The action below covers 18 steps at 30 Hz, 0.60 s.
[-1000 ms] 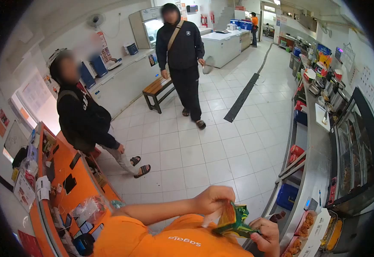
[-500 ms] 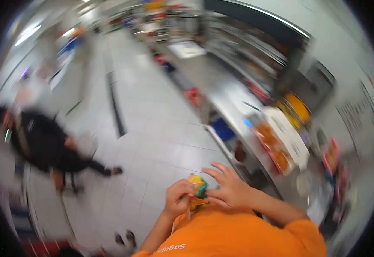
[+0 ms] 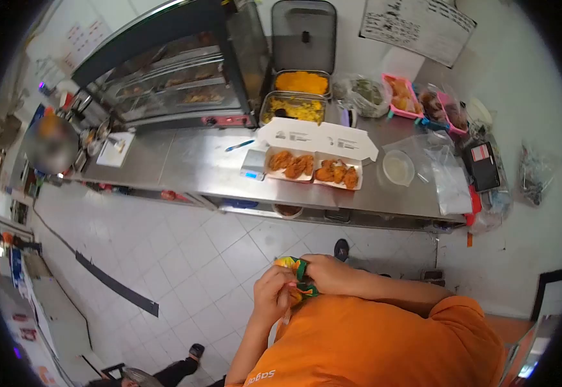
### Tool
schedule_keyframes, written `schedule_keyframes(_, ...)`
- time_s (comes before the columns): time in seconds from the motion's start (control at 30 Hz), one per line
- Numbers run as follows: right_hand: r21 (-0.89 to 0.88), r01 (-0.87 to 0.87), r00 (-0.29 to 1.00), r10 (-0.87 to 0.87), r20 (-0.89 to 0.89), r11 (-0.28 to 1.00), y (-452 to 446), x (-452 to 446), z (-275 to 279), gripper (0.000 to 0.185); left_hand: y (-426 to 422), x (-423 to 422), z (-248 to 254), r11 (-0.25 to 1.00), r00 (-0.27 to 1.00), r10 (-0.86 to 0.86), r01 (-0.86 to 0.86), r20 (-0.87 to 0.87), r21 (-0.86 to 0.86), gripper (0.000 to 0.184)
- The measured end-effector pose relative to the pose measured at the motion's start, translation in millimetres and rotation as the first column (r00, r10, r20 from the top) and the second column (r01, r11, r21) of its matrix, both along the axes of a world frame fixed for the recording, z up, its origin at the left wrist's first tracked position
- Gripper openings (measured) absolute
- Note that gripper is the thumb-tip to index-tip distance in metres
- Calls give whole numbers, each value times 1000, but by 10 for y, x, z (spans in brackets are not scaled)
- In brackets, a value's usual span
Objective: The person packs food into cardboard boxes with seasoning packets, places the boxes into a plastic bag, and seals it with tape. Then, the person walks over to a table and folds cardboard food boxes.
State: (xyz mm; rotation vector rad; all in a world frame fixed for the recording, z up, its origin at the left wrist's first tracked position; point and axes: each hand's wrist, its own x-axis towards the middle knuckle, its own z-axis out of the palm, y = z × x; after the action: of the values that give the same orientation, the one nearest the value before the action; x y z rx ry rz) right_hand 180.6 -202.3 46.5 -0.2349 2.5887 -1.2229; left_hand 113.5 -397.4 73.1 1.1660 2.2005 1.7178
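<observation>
A crumpled green and yellow packet point(image 3: 305, 288) is held close to the chest of the orange shirt, above the floor. My left hand point(image 3: 273, 291) has its fingers closed on the packet's left side. From the right, my right hand point(image 3: 327, 273) grips the packet's upper right part, its fingers partly hidden. Across from my hands, on the steel counter point(image 3: 207, 169), an open white box point(image 3: 323, 140) holds fried pieces point(image 3: 336, 173) in two compartments. A small scale point(image 3: 252, 166) with a lit blue display touches the box's left side, and a blue pen point(image 3: 240, 146) lies behind it.
A glass display warmer point(image 3: 171, 80) stands at the back left of the counter. Metal trays of yellow food point(image 3: 302, 82), a pink basket point(image 3: 402, 97), a clear round tub point(image 3: 398, 168) and plastic bags point(image 3: 448, 177) are farther right. Part of a person point(image 3: 181, 369) shows at the bottom left.
The view has swung right from the room and two people to the counter. The packet is more bunched up. My right hand's fingers, spread half a second ago, have closed on it.
</observation>
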Motion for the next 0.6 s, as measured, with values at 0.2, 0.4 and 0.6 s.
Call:
schedule_keyframes(0.2,-209,282,931,-320,-174,936,965,221,-182,25,1395,-143,-119,963,964,-260,256,-45,-79,22)
schedule_keyframes(0.4,111,676,732,-646,-217,728,2742,219,-250,11,3180,-445,-69,940,926,-336,318,-175,-125,18)
schedule_keyframes(0.6,127,858,508,-785,-354,498,4842,-217,-473,10,4183,-603,215,976,943,-213,220,-255,-2,26)
